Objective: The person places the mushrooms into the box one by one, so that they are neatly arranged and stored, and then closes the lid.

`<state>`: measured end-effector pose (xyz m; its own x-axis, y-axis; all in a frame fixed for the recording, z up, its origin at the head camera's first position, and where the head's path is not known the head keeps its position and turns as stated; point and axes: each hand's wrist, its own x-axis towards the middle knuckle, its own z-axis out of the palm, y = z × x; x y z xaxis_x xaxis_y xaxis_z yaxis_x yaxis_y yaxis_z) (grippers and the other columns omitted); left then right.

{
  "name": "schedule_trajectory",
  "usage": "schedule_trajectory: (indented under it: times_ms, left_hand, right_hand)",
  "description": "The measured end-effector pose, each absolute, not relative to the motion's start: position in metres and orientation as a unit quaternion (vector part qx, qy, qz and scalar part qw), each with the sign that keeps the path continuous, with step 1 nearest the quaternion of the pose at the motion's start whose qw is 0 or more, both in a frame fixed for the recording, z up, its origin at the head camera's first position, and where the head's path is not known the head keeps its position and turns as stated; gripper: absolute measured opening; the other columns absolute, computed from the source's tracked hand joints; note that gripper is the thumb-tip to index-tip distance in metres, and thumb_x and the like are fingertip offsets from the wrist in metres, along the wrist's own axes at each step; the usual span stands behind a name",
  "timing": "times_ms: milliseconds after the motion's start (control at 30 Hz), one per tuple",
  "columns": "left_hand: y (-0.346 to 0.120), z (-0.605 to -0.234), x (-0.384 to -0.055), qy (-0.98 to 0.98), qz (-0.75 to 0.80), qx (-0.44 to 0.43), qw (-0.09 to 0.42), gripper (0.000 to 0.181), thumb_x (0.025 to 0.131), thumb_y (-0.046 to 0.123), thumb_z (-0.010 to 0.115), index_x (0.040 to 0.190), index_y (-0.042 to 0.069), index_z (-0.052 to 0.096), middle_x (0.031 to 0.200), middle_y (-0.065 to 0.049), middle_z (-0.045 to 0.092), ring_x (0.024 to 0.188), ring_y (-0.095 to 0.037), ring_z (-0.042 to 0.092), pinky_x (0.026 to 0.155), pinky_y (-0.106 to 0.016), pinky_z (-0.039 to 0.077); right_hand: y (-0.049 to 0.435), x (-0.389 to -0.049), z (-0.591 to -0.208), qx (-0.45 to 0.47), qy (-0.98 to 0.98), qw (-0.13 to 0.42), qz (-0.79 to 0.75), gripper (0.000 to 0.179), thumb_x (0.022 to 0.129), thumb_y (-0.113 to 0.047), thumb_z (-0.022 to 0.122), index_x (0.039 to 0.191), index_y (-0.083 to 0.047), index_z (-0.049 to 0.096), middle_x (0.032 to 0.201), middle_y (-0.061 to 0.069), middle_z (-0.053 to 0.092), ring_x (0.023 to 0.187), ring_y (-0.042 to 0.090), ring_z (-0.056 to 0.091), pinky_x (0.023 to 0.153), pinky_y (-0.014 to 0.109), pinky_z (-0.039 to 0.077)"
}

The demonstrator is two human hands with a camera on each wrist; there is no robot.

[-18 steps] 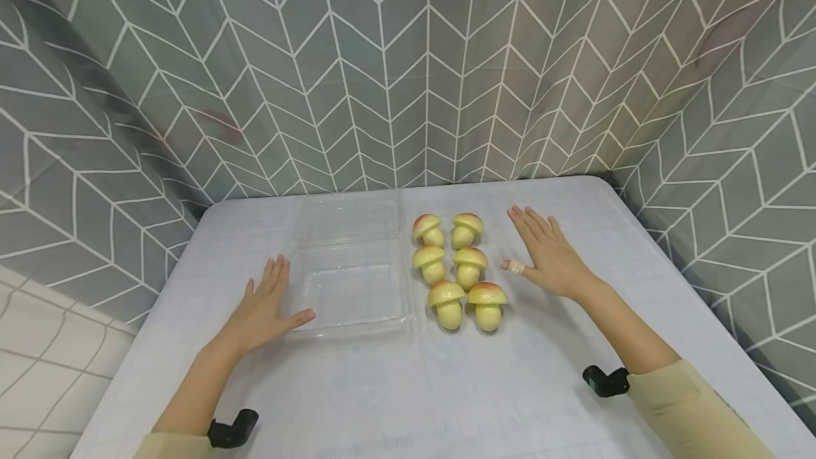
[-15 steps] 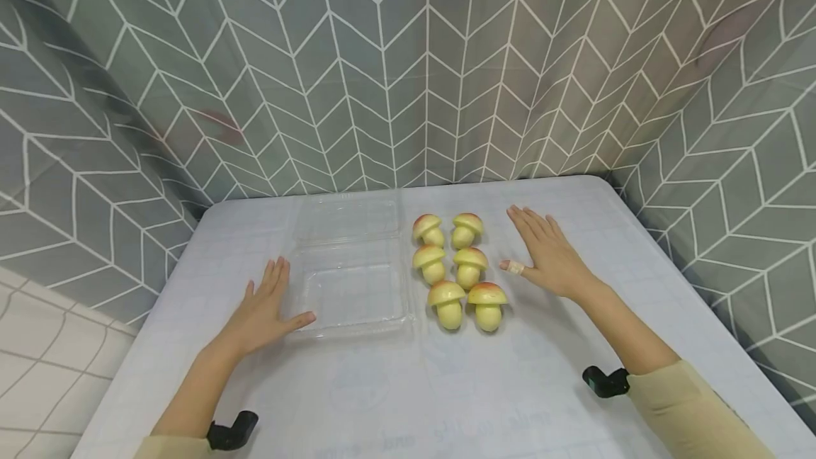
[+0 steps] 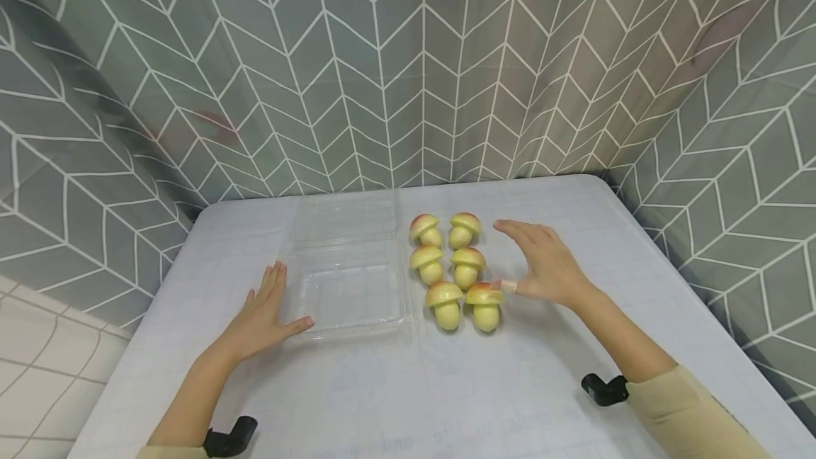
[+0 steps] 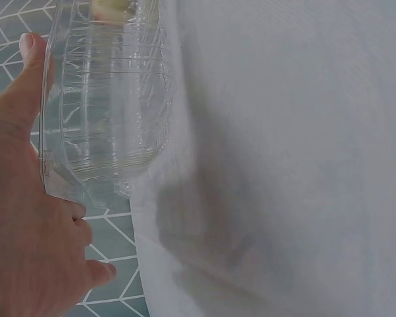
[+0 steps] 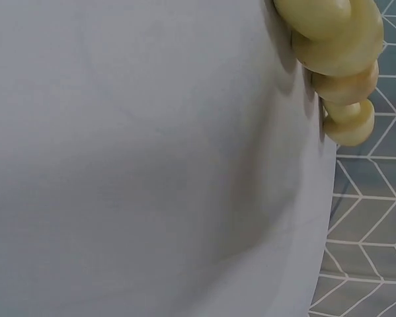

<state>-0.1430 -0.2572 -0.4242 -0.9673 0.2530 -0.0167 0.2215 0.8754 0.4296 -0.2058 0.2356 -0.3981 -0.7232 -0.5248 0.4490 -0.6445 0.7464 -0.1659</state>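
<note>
Now holding nothing with the left grip (image 3: 258, 321), spread beside the box (image 3: 350, 294), perhaps for steadying; nothing with the right grip (image 3: 544, 266) either, arched beside mushrooms (image 3: 467, 262), likely paired for easy reach.

Faint lettering (image 3: 472, 432) on tablecloth (image 3: 306, 395), seemingly unreadable

I get a bright head view. My wrist views are dimmer, with soft gray shadows on the table (image 5: 118, 99) and its edge looking bent. The clear box (image 4: 108, 99) has shiny spots.
</note>
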Motion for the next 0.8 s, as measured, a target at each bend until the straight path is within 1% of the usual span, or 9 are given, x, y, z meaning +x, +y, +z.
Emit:
schedule_trajectory:
  times_ms: [133,267,500,667,800]
  left_hand:
    - [-0.256,-0.422,-0.141,0.967,0.219,0.122,0.035,0.114,0.081,0.052,0.070,0.148,-0.013,0.004,0.155,-0.032,0.003,0.143,-0.044,0.000,0.103,-0.073,0.009]
    - [-0.255,-0.421,-0.140,0.966,0.224,0.121,0.038,0.115,0.081,0.052,0.070,0.148,-0.013,0.003,0.155,-0.032,0.002,0.143,-0.045,-0.001,0.103,-0.073,0.009]
    - [-0.257,-0.423,-0.138,0.962,0.240,0.116,0.055,0.120,0.079,0.051,0.072,0.148,-0.012,-0.003,0.156,-0.030,-0.005,0.143,-0.043,-0.004,0.105,-0.071,0.007]
    - [-0.256,-0.423,-0.136,0.958,0.255,0.117,0.064,0.125,0.077,0.052,0.075,0.148,-0.011,-0.007,0.155,-0.030,-0.009,0.143,-0.043,-0.006,0.105,-0.071,0.008]
    - [-0.255,-0.422,-0.136,0.958,0.254,0.116,0.066,0.128,0.074,0.053,0.076,0.148,-0.010,-0.007,0.155,-0.029,-0.010,0.143,-0.043,-0.006,0.106,-0.070,0.009]
  right_hand:
    - [0.232,-0.203,-0.400,0.342,-0.904,0.206,0.153,0.091,0.065,-0.054,0.077,0.139,-0.012,0.046,0.137,0.008,0.052,0.124,0.027,0.047,0.099,0.048,0.033]
    - [0.229,-0.199,-0.403,0.360,-0.896,0.215,0.147,0.087,0.064,-0.056,0.079,0.135,-0.013,0.051,0.131,0.007,0.056,0.119,0.025,0.052,0.093,0.046,0.037]
    - [0.223,-0.193,-0.411,0.394,-0.886,0.199,0.139,0.077,0.064,-0.057,0.079,0.125,-0.015,0.058,0.123,0.000,0.060,0.112,0.019,0.056,0.086,0.042,0.042]
    - [0.220,-0.188,-0.417,0.408,-0.883,0.188,0.138,0.070,0.065,-0.057,0.078,0.119,-0.015,0.061,0.119,-0.003,0.060,0.108,0.016,0.057,0.083,0.040,0.042]
    - [0.217,-0.185,-0.422,0.424,-0.876,0.183,0.141,0.067,0.064,-0.056,0.078,0.115,-0.015,0.062,0.115,-0.004,0.061,0.105,0.014,0.057,0.081,0.038,0.042]
